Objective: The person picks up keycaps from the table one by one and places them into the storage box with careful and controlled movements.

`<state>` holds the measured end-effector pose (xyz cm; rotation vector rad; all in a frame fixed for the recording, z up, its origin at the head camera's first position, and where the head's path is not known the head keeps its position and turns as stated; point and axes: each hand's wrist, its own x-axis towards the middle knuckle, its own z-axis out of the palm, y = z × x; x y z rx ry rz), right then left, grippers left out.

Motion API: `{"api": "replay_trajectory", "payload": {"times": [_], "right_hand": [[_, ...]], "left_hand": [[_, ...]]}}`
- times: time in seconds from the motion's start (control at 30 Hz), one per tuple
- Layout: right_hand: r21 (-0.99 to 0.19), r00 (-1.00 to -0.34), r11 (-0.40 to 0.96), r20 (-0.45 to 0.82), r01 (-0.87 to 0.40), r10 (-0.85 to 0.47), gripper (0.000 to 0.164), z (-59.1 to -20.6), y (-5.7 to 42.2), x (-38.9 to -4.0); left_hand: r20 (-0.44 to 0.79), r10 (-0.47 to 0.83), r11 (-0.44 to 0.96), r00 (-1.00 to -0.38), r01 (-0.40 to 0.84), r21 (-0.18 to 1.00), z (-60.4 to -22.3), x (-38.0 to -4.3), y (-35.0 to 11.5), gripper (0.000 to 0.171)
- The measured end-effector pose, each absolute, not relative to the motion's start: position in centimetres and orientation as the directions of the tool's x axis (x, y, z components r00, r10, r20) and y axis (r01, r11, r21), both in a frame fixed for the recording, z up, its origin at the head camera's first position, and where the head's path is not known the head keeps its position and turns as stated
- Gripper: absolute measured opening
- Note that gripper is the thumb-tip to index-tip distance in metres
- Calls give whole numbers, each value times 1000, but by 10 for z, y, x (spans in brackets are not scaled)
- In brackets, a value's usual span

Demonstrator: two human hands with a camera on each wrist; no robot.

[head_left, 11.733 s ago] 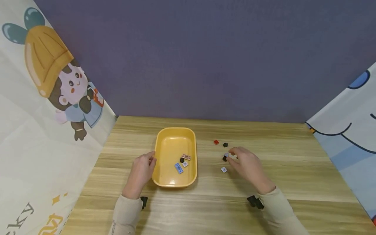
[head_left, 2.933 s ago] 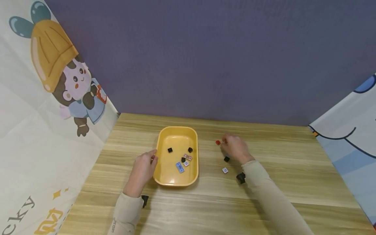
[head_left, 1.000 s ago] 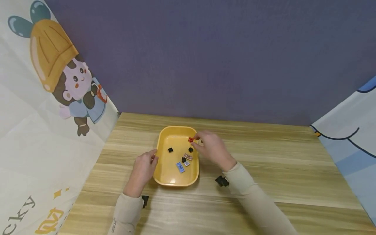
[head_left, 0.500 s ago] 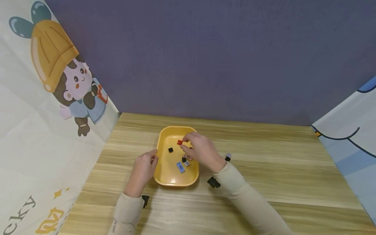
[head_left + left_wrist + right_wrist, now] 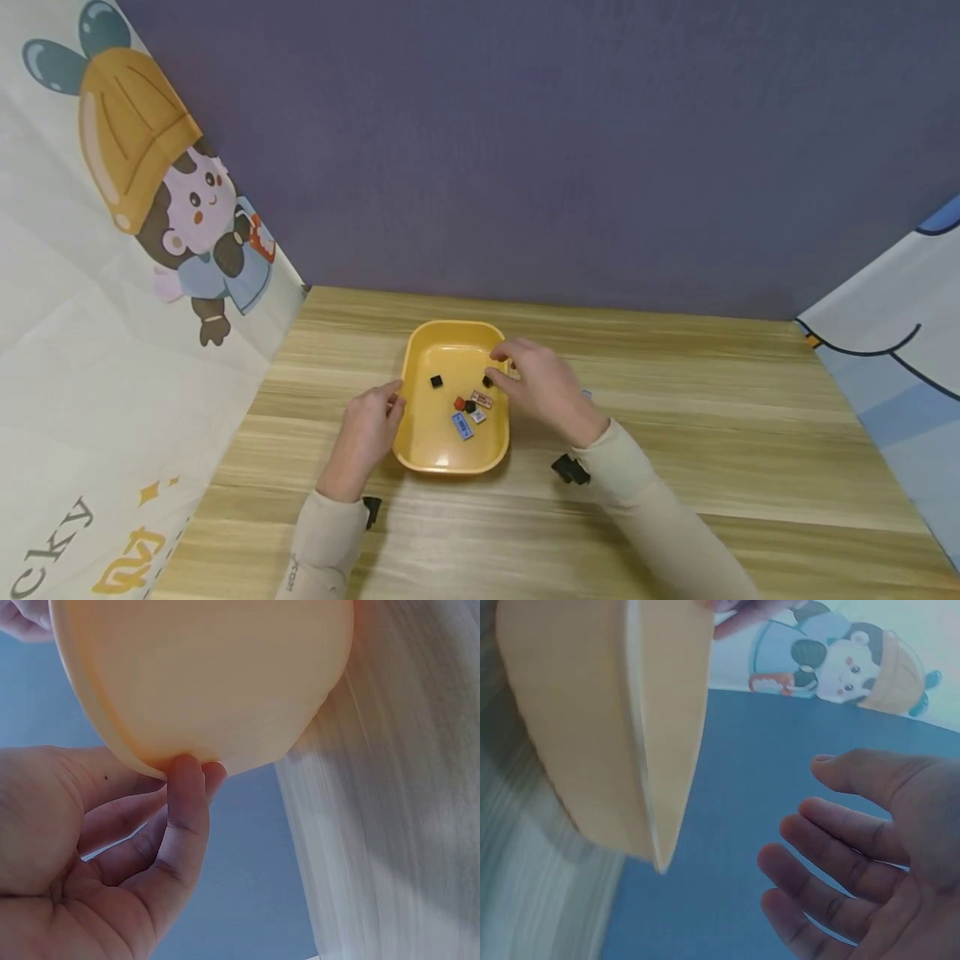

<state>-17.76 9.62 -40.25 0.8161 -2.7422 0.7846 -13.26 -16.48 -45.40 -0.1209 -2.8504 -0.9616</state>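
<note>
A yellow tray (image 5: 442, 460) stands on the wooden table. Its left rim is pinched between the thumb and fingers of my left hand (image 5: 362, 437), as the left wrist view shows. Small toy pieces lie inside: a red piece (image 5: 460, 403), a blue printed tile (image 5: 462, 426), a pinkish printed tile (image 5: 482, 400), a white tile (image 5: 478, 416) and black pieces, one (image 5: 437, 382) apart on the left. Over the right rim hovers my right hand (image 5: 546, 387), thumb and fingers apart. In the right wrist view nothing is between the fingers of the right hand (image 5: 855, 855).
Beside the right wrist, a bit of a light-blue piece (image 5: 587, 394) shows on the table; the forearm hides the rest. Black devices sit under both wrists, one at the right sleeve (image 5: 572, 469). A dark panel (image 5: 525, 167) rises behind the table.
My right hand carried the red piece from the table into the tray, let it go there beside a black piece, and has drawn back to the right. My left hand keeps its hold.
</note>
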Motion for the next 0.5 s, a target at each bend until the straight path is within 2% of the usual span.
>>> {"api": "replay_trajectory", "payload": {"times": [0.23,0.5], "right_hand": [[-397,-855,763,334,-510,-397,23,-395,135,-160],[-355,-861,805,377,-475,-342,21,-410,181,-143]], "left_hand": [[146,36,792,-989,118,598,-453,-133,-164,34],[142,39,789,-989,117,603,-453,-132,-165,34]]}}
